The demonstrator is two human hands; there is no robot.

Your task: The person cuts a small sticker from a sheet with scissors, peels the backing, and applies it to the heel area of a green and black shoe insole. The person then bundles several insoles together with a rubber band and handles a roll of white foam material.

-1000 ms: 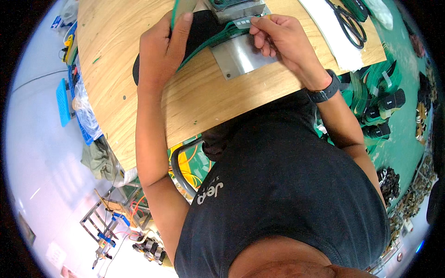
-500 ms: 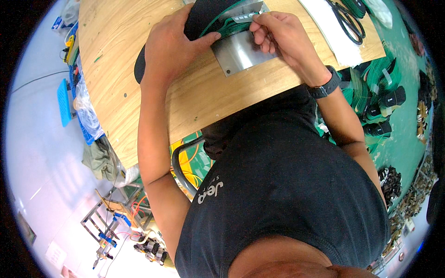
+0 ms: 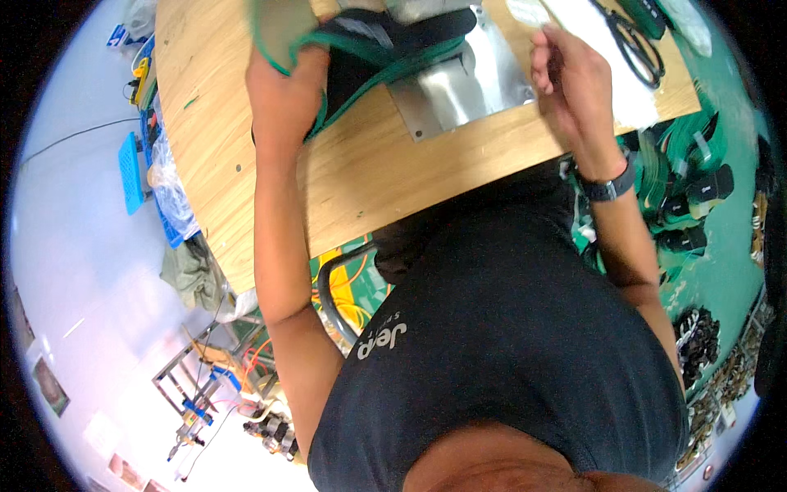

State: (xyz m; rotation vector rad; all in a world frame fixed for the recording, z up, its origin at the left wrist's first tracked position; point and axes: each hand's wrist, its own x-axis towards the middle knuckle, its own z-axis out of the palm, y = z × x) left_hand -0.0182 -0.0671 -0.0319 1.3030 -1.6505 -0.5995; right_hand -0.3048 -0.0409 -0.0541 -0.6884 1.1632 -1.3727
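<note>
Cut off by the top edge of the view: the upper part of the left hand (image 3: 283,78), fingertips lost under a fold of green strap (image 3: 361,78), so exact grip hard to judge; seemingly closed over the strap and a pale green piece at the very top. Also cropped at the top: the black fabric piece (image 3: 385,45), only its lower portion showing. Blurred with motion: the right hand (image 3: 570,78), raised just above the wooden tabletop (image 3: 352,172), fingers curled loosely, nothing clearly pinched between them; impossible to tell whether anything thin sits in the grasp. Half hidden beneath the fabric: a shiny metal plate (image 3: 467,90), screwed flat onto the wood, bare at its lower corner. Hidden entirely by the torso in a dark shirt (image 3: 500,344): the near edge of the table and whatever lies below it.

Green strap: narrow, flat, bright green, running in a loop from under the left hand, along the edge of the black fabric, across the top of the plate. Black fabric: dark, soft, bunched, resting partly on the plate, partly on the wood, between the two hands.

Black scissors (image 3: 635,45) on a white sheet at upper right, well apart from the right hand. Dark watch (image 3: 607,187) on the right wrist
</note>
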